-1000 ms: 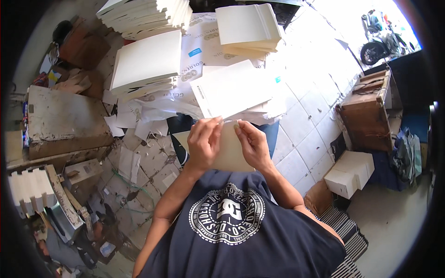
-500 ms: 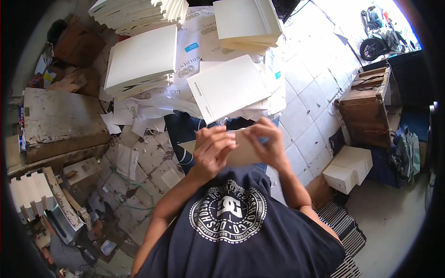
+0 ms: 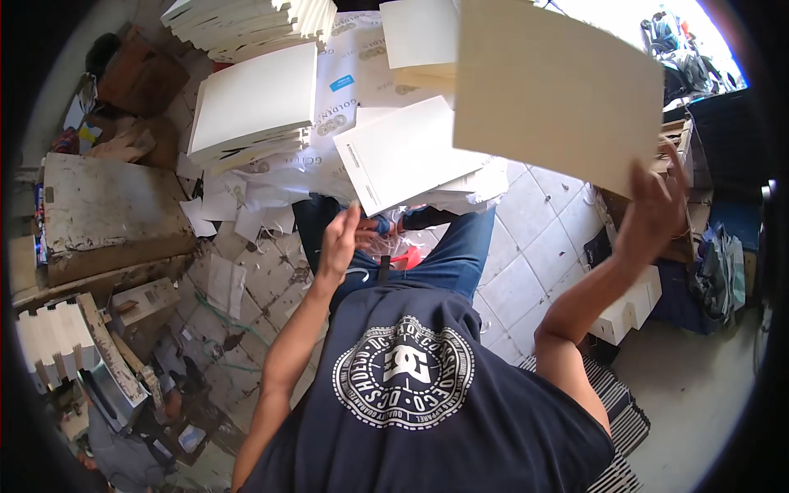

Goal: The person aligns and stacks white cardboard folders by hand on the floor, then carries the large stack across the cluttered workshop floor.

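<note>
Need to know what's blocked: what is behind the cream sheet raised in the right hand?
The cream sheet, gripped by the right hand, hides part of a paper stack and the tiled floor; anything else behind it is covered.

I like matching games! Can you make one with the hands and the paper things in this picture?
Things:
1. right hand
2. left hand
3. big beige card sheet
4. white sheet stack

Places or states:
A. lying on the floor, upper left
B. lifted up at the right
C. open, holding nothing, over the lap
D. gripping the sheet's lower right edge

Pairs: 1-D, 2-C, 3-B, 4-A
</note>
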### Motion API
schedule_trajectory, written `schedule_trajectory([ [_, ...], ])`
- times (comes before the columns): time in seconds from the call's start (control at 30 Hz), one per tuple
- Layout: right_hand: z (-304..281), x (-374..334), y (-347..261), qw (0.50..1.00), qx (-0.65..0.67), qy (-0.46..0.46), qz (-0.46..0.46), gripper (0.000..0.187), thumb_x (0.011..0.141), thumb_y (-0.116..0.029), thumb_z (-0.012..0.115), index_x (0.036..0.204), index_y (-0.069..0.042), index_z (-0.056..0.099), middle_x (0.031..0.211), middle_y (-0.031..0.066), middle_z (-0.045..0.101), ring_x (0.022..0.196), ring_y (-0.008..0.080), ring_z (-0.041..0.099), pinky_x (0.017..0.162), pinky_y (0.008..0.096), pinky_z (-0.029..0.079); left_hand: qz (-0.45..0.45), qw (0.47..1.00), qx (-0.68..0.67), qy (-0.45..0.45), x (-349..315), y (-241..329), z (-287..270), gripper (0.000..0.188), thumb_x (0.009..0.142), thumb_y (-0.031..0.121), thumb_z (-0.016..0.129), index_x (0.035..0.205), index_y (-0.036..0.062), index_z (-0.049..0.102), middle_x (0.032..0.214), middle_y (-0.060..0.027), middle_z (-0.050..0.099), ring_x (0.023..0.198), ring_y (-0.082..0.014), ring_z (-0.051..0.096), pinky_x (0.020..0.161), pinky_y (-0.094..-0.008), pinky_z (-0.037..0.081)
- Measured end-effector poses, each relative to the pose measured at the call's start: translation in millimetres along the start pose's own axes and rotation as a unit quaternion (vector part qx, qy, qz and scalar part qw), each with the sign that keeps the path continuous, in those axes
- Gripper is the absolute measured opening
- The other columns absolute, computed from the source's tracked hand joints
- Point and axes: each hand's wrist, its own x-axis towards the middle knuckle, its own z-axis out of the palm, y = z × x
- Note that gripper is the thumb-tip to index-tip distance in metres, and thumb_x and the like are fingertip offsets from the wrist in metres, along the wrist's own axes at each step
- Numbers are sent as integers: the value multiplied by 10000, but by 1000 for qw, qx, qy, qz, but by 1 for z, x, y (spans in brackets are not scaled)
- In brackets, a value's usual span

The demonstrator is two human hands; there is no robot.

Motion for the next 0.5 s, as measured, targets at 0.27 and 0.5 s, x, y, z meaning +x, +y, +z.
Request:
schedule_trajectory([
  [0.27, 10, -18, 22, 961, 267, 8, 74, 165, 952, -87, 645, 1071, 27, 640, 873, 69, 719, 807, 58, 615, 727, 193, 452, 64, 986, 143, -58, 29, 21, -21, 309, 1003, 278, 571, 1006, -18, 660, 675, -25, 636, 526, -91, 573, 506, -228, 453],
  [0.5, 96, -84, 63, 910, 324, -147, 211, 123, 990, -76, 572, 1047, 13, 634, 880, 58, 715, 831, 64, 621, 729, 218, 467, 287, 919, 256, 88, 7, 86, 31, 333, 970, 305, 626, 987, -27, 652, 669, -55, 610, 585, -133, 522, 551, -329, 408],
])
